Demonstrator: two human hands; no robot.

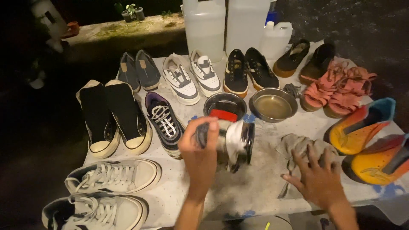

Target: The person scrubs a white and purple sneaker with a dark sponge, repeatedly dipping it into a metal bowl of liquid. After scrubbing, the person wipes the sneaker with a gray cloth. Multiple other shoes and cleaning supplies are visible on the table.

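Note:
My left hand grips a grey and white running shoe by its heel end and holds it on its side just above the table, its sole turned to the right. My right hand lies flat with fingers spread on a crumpled grey cloth at the right front of the white table. Just behind the held shoe stand two metal bowls: the left bowl holds a red object, the right bowl holds murky liquid.
Pairs of shoes ring the table: black high-tops, a striped dark sneaker, white low-tops, grey slip-ons, white sneakers, black sneakers, pink sandals, orange shoes. Translucent jugs stand at the back.

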